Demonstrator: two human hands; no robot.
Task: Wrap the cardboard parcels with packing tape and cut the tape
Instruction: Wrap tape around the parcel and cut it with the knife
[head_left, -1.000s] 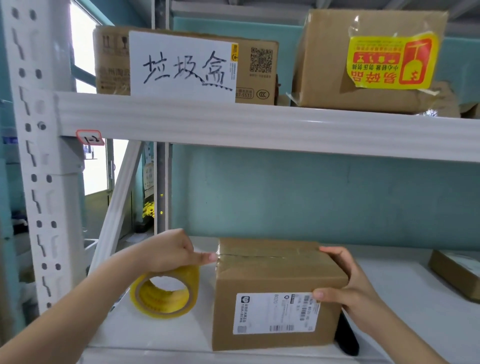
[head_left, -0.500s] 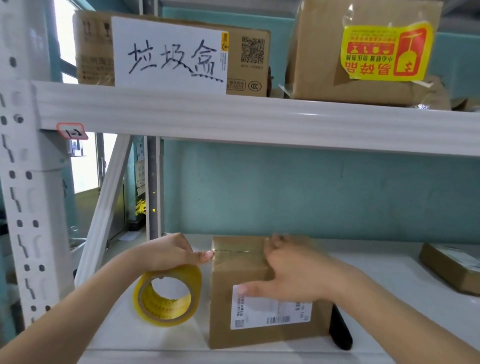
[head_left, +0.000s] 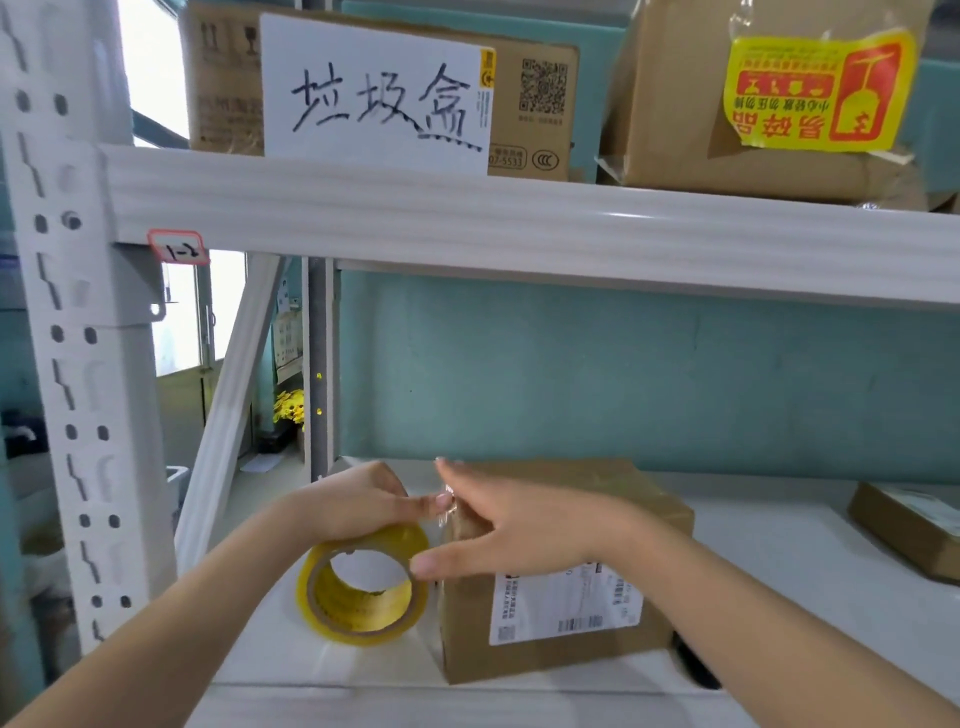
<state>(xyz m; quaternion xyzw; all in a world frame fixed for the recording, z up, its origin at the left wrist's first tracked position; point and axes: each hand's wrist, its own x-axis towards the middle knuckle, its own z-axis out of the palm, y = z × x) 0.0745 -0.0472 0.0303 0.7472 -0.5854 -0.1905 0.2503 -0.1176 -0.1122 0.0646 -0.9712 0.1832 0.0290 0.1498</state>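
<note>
A brown cardboard parcel with a white shipping label stands on the white shelf. A roll of yellow packing tape hangs just left of it, gripped from above by my left hand. A short clear strip of tape runs from the roll to the parcel's top left edge. My right hand lies across the parcel's top left corner with straight, spread fingers. Its fingertips reach toward my left hand and its thumb touches the roll.
A dark object lies on the shelf at the parcel's right side, mostly hidden by my right forearm. Another flat parcel rests at the far right. Two big cartons sit on the upper shelf. A perforated upright post stands at the left.
My right hand has slid leftward over the parcel, from its right side to its top left corner by the tape roll. My left hand has kept hold of the roll.
</note>
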